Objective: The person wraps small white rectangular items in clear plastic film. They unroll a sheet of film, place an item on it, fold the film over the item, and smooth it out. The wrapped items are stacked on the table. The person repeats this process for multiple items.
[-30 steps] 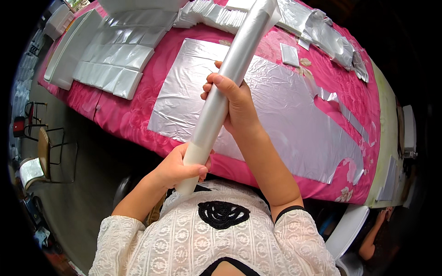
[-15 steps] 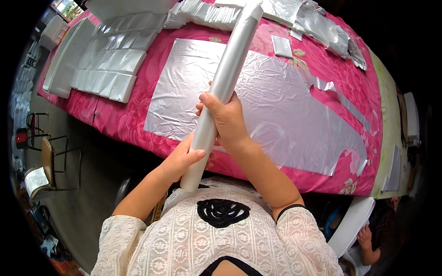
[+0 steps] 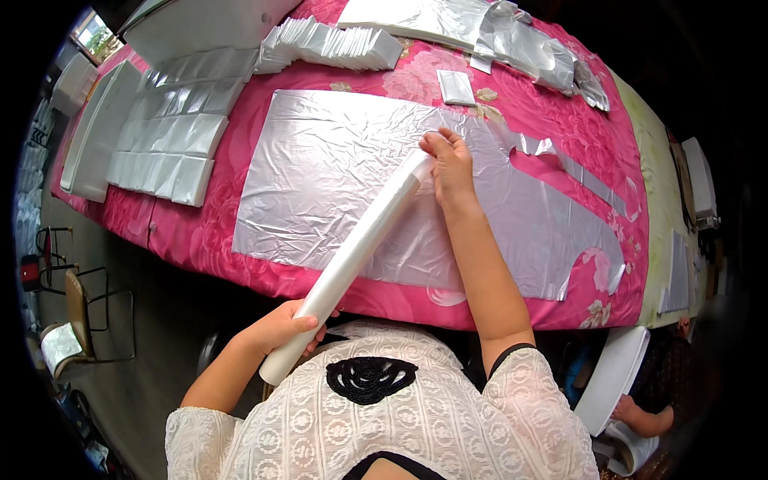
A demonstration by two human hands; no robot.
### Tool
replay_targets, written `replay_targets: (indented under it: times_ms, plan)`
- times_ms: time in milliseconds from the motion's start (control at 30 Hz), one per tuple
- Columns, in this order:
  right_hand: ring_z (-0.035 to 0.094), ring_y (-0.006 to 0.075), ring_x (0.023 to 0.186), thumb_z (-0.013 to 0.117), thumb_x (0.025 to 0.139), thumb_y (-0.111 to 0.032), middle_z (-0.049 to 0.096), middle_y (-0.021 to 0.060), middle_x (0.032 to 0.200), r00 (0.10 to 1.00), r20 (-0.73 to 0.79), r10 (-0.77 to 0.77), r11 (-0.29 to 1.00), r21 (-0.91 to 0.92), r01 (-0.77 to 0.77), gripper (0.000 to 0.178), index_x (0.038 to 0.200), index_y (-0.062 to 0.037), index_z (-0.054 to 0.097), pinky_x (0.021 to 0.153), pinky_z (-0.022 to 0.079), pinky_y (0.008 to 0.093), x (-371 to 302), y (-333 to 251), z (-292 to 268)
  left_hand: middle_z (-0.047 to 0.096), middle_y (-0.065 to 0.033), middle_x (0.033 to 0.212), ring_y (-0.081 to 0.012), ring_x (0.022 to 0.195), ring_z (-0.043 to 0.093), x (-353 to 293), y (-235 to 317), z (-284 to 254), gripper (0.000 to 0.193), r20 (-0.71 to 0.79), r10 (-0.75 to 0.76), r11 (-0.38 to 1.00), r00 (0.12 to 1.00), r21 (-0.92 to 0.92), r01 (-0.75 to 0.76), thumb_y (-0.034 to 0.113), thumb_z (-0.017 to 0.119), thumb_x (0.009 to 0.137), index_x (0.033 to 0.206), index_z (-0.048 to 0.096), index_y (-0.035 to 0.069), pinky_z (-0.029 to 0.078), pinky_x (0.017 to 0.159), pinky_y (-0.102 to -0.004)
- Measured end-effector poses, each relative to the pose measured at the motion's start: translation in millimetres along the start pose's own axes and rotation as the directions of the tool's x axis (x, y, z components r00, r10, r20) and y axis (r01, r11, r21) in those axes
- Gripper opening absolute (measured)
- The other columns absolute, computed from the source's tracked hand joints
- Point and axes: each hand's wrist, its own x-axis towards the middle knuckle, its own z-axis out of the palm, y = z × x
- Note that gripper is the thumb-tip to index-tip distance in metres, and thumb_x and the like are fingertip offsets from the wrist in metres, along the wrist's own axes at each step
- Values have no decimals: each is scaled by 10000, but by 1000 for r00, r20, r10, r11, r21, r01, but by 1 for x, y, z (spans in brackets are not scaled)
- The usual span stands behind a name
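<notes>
A long roll of whitish plastic film (image 3: 352, 260) slants across the middle, its lower end near my body and its far end over the table. My left hand (image 3: 292, 330) is wrapped round the roll close to its lower end. At the far end is my right hand (image 3: 452, 168), its fingers curled in against the roll's tip. What those fingers pinch is too small to make out. Beneath the roll lies a wrinkled silvery plastic sheet (image 3: 304, 176) with curved cutouts along its right side, spread on a pink floral cloth (image 3: 216, 232).
Folded silvery packets (image 3: 164, 172) stand in rows beside a white bin (image 3: 100, 132) at left. More packets (image 3: 332, 46), a single packet (image 3: 456, 86) and piled silver film (image 3: 528, 52) lie farther back. A chair (image 3: 80, 312) stands at left; another person's arm (image 3: 644, 418) shows at lower right.
The roll has swung lower and leftward, its near end beside my left side. My right hand has gone from the roll's middle to its far end. My left hand has moved down with the roll.
</notes>
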Motion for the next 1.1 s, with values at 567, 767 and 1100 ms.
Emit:
replay_targets:
  times_ms: [567,767,1100]
  plan:
    - [502,55,552,671,819,-179,568,-10,642,815,410,410,711,-703,-3,167,774,-24,626,502,402,208,3,-42,-32,589,-85,719,-132,542,543,-8,-18,-14,643,21,-31,998,999,-49,32,414,751,663,1080,532,-24,446,495,-261]
    - [493,56,535,645,833,-151,570,-11,643,984,179,19,701,-704,115,147,795,-9,631,492,404,214,58,-79,-119,632,-97,888,-162,781,621,-38,-32,-53,549,91,-194,980,977,66,188,282,752,711,1104,517,-20,507,713,-300]
    - [489,41,550,645,835,-144,581,-22,664,960,277,-39,612,-753,242,141,837,-3,649,508,404,202,72,-95,-137,640,-66,975,-162,911,596,-15,46,-35,450,230,-204,697,951,717,-24,202,765,727,1098,582,25,470,796,-299]
